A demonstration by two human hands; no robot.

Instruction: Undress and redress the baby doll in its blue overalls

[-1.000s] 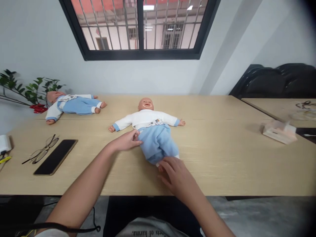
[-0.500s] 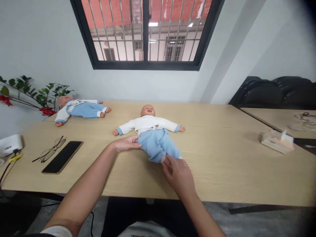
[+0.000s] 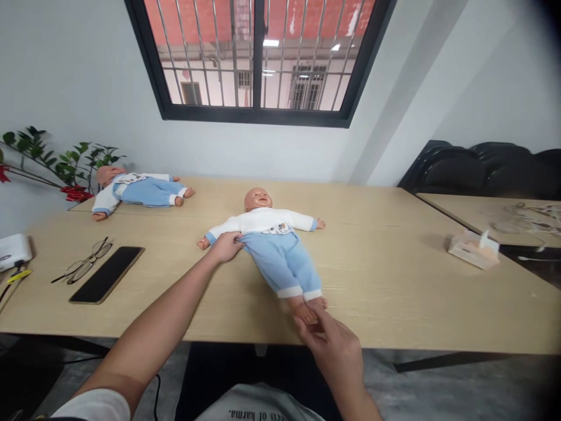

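A baby doll (image 3: pixel 258 199) lies on its back on the wooden table, arms spread, in a white top (image 3: pixel 263 220) with a small print. Light blue trousers (image 3: pixel 284 260) with white cuffs cover its legs down to the ankles. My left hand (image 3: pixel 228 247) pinches the waist edge of the trousers at the doll's left-hand side in view. My right hand (image 3: pixel 333 339) is closed around the doll's foot (image 3: pixel 303 310), near the table's front edge. The second foot shows just beside it, partly behind my fingers.
Another doll (image 3: pixel 144 192) in like clothes lies at the back left, near a plant (image 3: pixel 70 164). Eyeglasses (image 3: pixel 85 263), a phone (image 3: pixel 107 275) and a white device (image 3: pixel 14 251) are on the left. A tissue box (image 3: pixel 473 248) stands at the right.
The doll's legs have straightened and its feet now show below the cuffs. My right hand has moved down from the cuff to a foot. My left hand has shifted slightly up along the waist.
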